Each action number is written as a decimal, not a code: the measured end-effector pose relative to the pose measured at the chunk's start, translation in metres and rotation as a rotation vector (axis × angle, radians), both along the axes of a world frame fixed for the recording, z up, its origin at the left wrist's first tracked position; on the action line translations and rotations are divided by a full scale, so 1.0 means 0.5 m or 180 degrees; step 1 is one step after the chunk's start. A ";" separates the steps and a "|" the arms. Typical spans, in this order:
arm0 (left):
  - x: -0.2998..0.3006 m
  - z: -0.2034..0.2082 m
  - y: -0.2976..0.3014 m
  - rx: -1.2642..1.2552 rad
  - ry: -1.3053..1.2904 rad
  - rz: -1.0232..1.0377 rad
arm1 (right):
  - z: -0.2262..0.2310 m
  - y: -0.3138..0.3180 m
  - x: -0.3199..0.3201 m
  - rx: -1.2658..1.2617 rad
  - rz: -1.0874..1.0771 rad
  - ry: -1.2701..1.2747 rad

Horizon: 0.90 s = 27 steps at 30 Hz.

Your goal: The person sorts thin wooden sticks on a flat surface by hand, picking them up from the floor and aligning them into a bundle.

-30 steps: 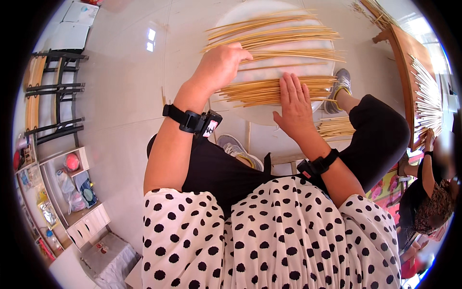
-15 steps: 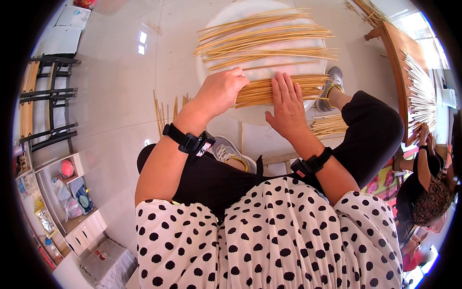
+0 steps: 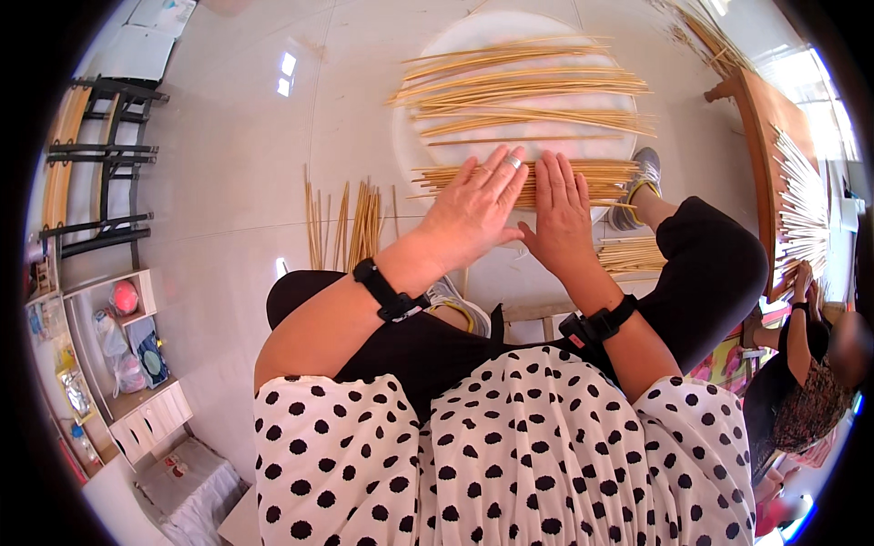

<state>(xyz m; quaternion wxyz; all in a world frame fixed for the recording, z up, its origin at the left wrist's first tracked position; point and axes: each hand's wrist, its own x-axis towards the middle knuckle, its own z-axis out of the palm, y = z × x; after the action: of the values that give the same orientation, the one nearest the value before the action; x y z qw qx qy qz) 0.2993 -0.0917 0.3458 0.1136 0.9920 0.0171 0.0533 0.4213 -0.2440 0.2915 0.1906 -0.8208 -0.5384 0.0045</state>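
1. Near the top centre of the frame lay a round white board [image 3: 419,136] on the pale floor, carrying thin bamboo sticks [image 3: 519,91] in three loose bands plus one nearer bundle; the single sticks were too many and too fine to count.
2. The nearest bundle [image 3: 610,177] lay across the board's lower edge, just right of centre, and both hands rested flat on it.
3. The left hand [image 3: 473,211] pressed palm-down on the bundle, its fingers straight and slightly spread, a ring on one finger.
4. The right hand [image 3: 560,214] lay just beside it, the two nearly touching, fingers straight and close together, pinching nothing.
5. Each wrist wore one black strap, two in all.
6. Left of centre, a small scatter of sticks [image 3: 350,223] lay on the floor, apart from the board.
7. Another small heap of sticks [image 3: 633,255] lay right of centre beside a grey shoe [image 3: 642,182].
8. At the lower left, an open white shelf unit [image 3: 137,364] held a pink ball [image 3: 124,297] and several bagged items too small to make out.
9. At the right edge, a wooden frame [image 3: 760,136] carried a fan of sticks [image 3: 801,209], and a second person's hand [image 3: 801,278] reached to it.
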 end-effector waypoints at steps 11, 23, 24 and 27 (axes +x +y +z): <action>-0.012 -0.040 0.006 -0.0168 0.0200 0.0016 | 0.008 0.000 0.004 -0.0014 0.0032 0.0000; -0.018 -0.036 0.005 -0.0213 0.0321 0.0009 | 0.007 0.001 -0.001 -0.0018 0.0005 0.0098; -0.018 -0.035 0.006 -0.0218 0.0327 0.0002 | 0.007 0.001 0.000 -0.0012 0.0007 0.0093; -0.015 -0.031 0.005 -0.0262 0.0408 0.0018 | 0.005 0.000 0.000 0.0029 0.0008 0.0033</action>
<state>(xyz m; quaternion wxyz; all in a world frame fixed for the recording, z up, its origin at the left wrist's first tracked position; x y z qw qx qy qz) 0.2918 -0.0893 0.3304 0.1528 0.9878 0.0293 -0.0107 0.4215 -0.2440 0.2938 0.1972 -0.8192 -0.5386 0.0066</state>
